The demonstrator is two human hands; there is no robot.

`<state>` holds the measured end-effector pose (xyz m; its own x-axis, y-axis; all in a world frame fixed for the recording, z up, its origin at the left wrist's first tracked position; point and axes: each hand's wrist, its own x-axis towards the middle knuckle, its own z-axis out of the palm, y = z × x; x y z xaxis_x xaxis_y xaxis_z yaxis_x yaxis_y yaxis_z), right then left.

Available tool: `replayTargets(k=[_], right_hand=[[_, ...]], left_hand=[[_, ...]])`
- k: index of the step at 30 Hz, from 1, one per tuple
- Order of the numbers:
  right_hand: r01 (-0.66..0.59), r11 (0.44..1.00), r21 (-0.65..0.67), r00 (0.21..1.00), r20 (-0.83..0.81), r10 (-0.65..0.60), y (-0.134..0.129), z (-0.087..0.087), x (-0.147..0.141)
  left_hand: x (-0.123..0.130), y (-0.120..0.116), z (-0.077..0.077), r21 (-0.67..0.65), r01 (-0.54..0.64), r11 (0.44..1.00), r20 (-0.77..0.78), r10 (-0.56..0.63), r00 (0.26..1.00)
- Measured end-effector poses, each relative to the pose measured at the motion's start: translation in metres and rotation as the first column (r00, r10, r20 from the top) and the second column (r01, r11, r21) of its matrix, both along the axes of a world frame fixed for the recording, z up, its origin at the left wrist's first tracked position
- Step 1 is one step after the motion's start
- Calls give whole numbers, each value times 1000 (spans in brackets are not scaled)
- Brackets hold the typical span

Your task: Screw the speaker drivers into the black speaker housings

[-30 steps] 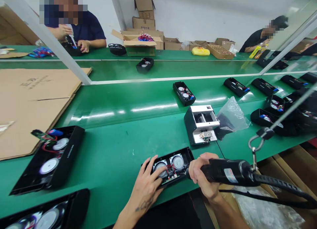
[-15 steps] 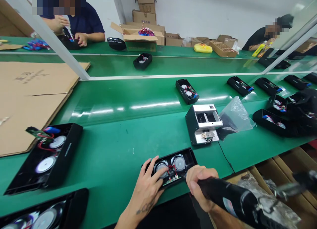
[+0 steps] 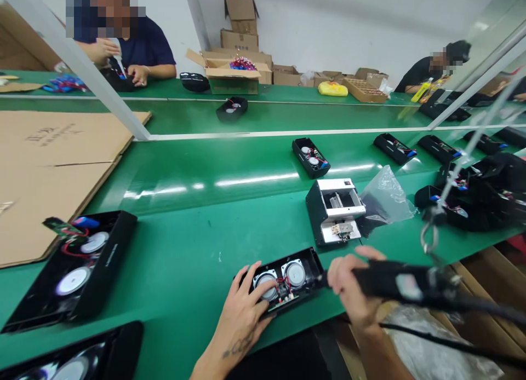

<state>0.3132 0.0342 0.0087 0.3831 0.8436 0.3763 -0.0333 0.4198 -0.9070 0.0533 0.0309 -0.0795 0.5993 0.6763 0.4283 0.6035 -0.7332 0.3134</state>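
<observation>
A green desk [image 3: 197, 226] is carrying the work. A white and black benchtop unit [image 3: 335, 210] is standing just beyond the hands, with a clear plastic bag [image 3: 386, 194] lying just beside it on the right. A larger open speaker housing [image 3: 72, 268] is lying at the left, well apart from the hands, next to flat cardboard sheets [image 3: 49, 166]. More open housings are lying along the far belt, one of them [image 3: 311, 157] directly behind the benchtop unit. An open cardboard box [image 3: 232, 76] is sitting on the far side, holding a bundle of coloured wires.

The small speaker housing [image 3: 283, 278] is lying open at the near edge of the desk, showing two round drivers and red wiring inside. The left hand [image 3: 242, 309] is resting on its left end, fingers spread wide, pinning it down. The right hand [image 3: 349, 284] is closing around a black electric screwdriver [image 3: 402, 284], with the tip pointing at the right end of the housing; whether it is touching cannot be told. A suspension hook [image 3: 429, 235] is hanging above the tool.
</observation>
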Motion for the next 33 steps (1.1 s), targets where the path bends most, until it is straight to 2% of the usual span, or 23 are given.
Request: replayTargets(k=[2,3,5,7,10,13,16,18,20,23,26,30,33], right_hand=[[251,966,58,967,-57,-248,28,13,25],[335,940,57,942,-26,-334,42,19,36],[426,903,59,902,56,-429,65,25,54],[431,900,56,892,121,-435,80,25,63],[378,925,25,908,186,-376,88,19,65],[325,943,-68,926,223,-303,88,12,64],[187,955,-231,970,198,-142,79,8,65],[70,954,-290,990,137,-32,66,8,63],[-11,968,-250,998,50,24,47,12,57],[-96,993,-69,991,-102,88,15,23,34],[-195,975,104,957,-198,212,-10,27,-2],[-413,898,152,887,-157,434,-24,8,-45],[-481,869,118,862,-116,493,-25,-11,-60]], left_hand=[[0,2,1,7,0,1000,21,-1,1000],[1,2,1,9,0,1000,27,0,1000],[1,2,2,9,-2,1000,34,2,999],[1,2,1,7,-1,1000,39,1,999],[1,1,0,10,6,1000,46,-6,999],[1,1,0,26,2,1000,38,-3,999],[0,2,-1,40,-6,999,19,5,1000],[0,1,-2,41,-5,999,9,4,1000],[2,0,-3,32,-8,999,2,7,1000],[6,-2,-5,11,-31,999,-15,31,999],[10,-4,-4,-9,-44,999,-34,43,998],[12,-5,-1,-29,-41,999,-50,40,998],[12,-6,-1,-32,-41,999,-50,39,998]])
